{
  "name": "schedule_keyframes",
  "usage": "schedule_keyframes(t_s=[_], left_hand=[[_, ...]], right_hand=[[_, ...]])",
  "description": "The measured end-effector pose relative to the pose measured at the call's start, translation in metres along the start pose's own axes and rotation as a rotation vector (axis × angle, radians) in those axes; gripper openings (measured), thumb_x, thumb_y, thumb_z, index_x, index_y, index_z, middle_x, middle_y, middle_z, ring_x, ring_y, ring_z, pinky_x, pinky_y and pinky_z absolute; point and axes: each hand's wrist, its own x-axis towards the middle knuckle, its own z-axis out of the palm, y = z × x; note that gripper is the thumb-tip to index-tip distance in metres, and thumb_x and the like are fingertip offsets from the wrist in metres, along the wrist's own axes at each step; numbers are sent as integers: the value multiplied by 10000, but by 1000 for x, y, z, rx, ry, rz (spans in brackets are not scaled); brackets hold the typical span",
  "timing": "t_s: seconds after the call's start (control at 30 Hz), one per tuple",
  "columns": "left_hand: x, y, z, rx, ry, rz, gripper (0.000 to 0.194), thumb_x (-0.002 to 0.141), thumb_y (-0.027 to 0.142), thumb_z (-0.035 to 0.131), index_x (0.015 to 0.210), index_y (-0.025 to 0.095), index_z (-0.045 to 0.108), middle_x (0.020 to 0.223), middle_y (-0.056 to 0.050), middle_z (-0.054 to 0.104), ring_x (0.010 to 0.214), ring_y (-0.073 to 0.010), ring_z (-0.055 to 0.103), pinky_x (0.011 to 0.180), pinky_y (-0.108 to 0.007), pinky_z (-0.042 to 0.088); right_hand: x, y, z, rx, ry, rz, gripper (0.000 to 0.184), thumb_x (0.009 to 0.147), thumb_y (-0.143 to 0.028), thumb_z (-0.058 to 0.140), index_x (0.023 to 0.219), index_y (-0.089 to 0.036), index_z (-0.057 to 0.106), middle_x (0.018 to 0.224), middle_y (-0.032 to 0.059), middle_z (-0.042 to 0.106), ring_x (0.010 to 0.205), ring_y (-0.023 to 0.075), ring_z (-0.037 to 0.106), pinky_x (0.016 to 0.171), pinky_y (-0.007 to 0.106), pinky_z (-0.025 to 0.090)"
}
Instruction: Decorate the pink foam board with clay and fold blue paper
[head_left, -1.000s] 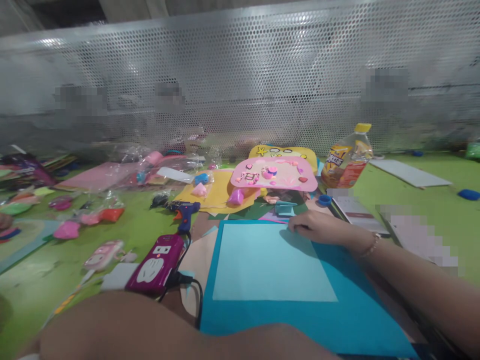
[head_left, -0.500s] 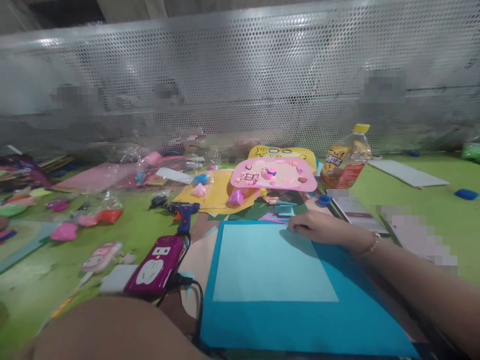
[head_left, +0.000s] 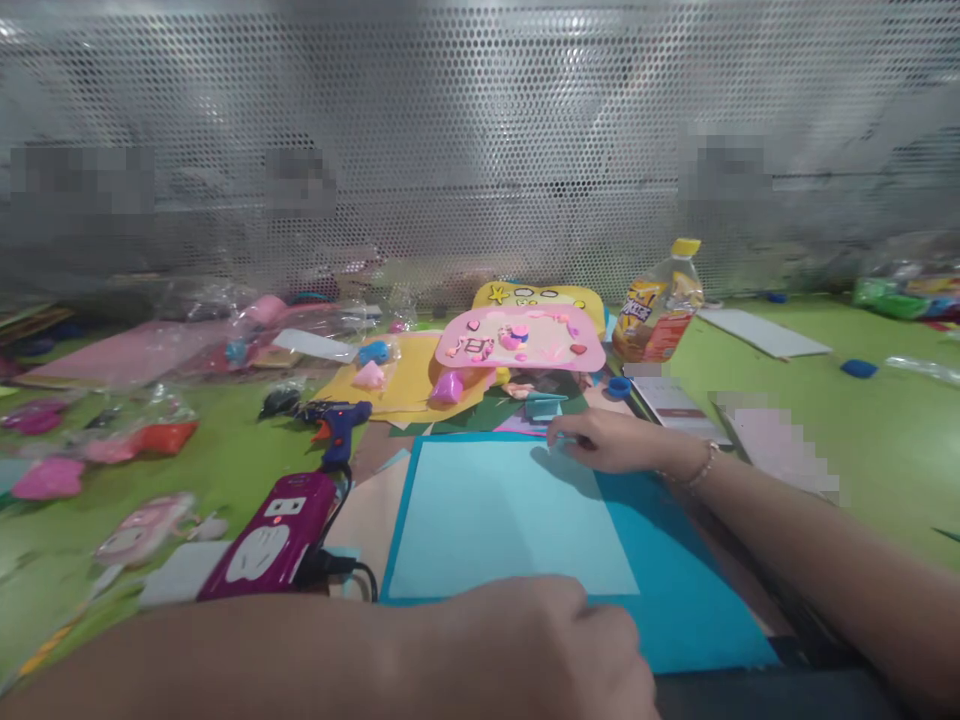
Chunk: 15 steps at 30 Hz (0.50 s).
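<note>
A light blue paper sheet point(head_left: 502, 515) lies on a larger teal sheet point(head_left: 675, 580) in front of me. My right hand point(head_left: 607, 442) rests on the light sheet's far right corner, fingers pressed down flat on it. My left hand point(head_left: 540, 650) comes in low from the left, loosely closed over the sheets' near edge; its fingertips are hidden from me.
A blue glue gun point(head_left: 341, 425) and a purple power strip point(head_left: 274, 535) lie left of the sheets. Behind them sit a pink decorated board point(head_left: 521, 345), yellow paper point(head_left: 409, 385), a bottle point(head_left: 660, 305) and a perforated metal screen point(head_left: 480, 150). Craft scraps litter the green table point(head_left: 885, 440).
My left forearm has slid right and the hand has come into view over the sheets' near edge. The camera has tipped and shifted slightly. My right hand stays on the corner.
</note>
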Motion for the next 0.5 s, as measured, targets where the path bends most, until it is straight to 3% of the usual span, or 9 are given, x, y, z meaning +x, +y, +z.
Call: schedule_keyframes(t_s=[0.13, 0.2, 0.3, 0.4, 0.5], left_hand=[[15, -12, 4, 170, 105, -16, 167, 815, 152, 533, 664, 177, 466, 580, -4, 384, 514, -147, 394, 368, -272, 244], [15, -15, 11, 251, 153, -80, 187, 807, 137, 508, 638, 177, 438, 563, -6, 383, 477, -142, 382, 364, -266, 232], [15, -20, 24, 317, 134, -159, 162, 755, 66, 500, 640, 162, 437, 544, -1, 395, 452, -137, 404, 354, -248, 271], [17, -25, 37, 285, 56, -251, 127, 732, 20, 479, 680, 137, 479, 579, -27, 484, 476, -153, 479, 356, -247, 346], [17, -25, 50, 270, -29, -361, 181, 801, 50, 456, 932, 43, 580, 888, -181, 653, 771, -251, 642, 523, -313, 511]], right_hand=[[-2, -2, -2, 22, -62, 13, 315, 796, -130, 493, 1099, -188, 555, 612, -26, 524, 487, 96, 447, 455, 196, 277], [-1, -2, -2, -23, -24, 54, 312, 807, -183, 522, 1119, -181, 527, 608, -30, 513, 482, 101, 439, 446, 204, 254], [3, 2, 0, -49, 150, 131, 187, 855, -246, 491, 1018, -171, 544, 593, -25, 504, 499, 112, 451, 469, 215, 273], [8, 9, 3, -22, 327, 186, 98, 850, -205, 467, 877, -174, 555, 583, -25, 485, 509, 116, 455, 490, 220, 315], [11, 15, 6, -42, 488, 171, 82, 801, -175, 524, 874, -172, 562, 757, 27, 548, 658, 143, 536, 610, 247, 417]])
